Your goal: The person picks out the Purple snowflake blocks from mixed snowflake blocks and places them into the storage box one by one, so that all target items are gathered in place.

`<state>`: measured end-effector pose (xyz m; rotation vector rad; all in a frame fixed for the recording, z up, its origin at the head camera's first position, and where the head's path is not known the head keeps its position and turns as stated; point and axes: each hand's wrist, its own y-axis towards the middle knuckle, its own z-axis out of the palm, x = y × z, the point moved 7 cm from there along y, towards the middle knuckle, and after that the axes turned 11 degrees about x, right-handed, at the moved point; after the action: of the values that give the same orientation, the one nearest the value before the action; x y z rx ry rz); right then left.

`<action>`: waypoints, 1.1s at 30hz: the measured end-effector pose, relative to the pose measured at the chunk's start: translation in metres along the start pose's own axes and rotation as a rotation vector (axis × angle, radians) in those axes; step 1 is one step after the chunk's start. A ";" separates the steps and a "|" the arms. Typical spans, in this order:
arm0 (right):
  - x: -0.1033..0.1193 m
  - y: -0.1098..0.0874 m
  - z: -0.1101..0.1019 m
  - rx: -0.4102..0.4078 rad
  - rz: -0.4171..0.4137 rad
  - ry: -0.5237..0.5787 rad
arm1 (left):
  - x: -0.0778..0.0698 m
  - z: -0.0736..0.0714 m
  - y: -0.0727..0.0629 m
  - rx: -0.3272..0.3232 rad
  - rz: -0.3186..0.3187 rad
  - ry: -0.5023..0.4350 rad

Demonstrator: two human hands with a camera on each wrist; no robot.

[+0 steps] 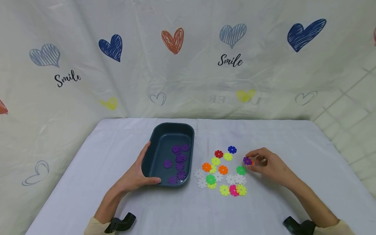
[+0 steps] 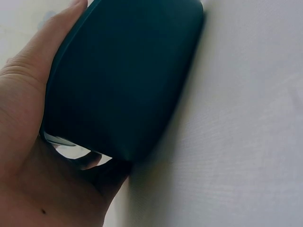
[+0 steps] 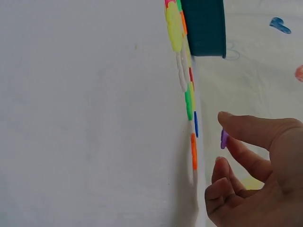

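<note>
My left hand [image 1: 132, 176] grips the near left side of a dark teal tray [image 1: 161, 148], its thumb over the near rim. Seen from the left wrist, the tray's outer wall [image 2: 118, 80] fills the space beside the thumb. Several purple flower-shaped discs [image 1: 167, 164] lie inside, mostly toward the right. To the right of the loose discs, my right hand [image 1: 271, 166] pinches a purple flower disc [image 1: 247, 160] between thumb and fingers. In the right wrist view this disc [image 3: 224, 139] is held edge-on, off the table. An orange disc [image 3: 194, 152] lies on the table close by.
Between tray and right hand, flower discs are scattered on the white tablecloth [image 1: 176, 212]: white [image 1: 240, 179], yellow [image 1: 224, 190], green [image 1: 241, 170], orange [image 1: 223, 169], red [image 1: 218, 154], blue [image 1: 232, 149] and pink [image 1: 233, 190]. Some overlap. A heart-printed curtain [image 1: 194, 71] hangs behind.
</note>
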<state>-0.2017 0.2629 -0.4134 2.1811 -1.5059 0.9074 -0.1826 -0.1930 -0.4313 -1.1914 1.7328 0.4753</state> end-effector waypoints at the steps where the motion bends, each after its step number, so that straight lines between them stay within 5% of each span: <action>1: 0.001 0.000 -0.001 -0.010 0.009 0.004 | 0.000 0.000 0.000 -0.001 0.000 -0.001; 22: 0.022 0.017 0.018 0.056 -0.025 0.222 | 0.002 -0.001 -0.001 -0.004 0.000 -0.005; 33: 0.032 0.029 0.022 0.024 -0.045 0.216 | 0.001 0.001 -0.001 0.001 0.000 -0.015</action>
<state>-0.2136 0.2162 -0.4104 2.0489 -1.3457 1.1114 -0.1818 -0.1932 -0.4320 -1.1840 1.7200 0.4826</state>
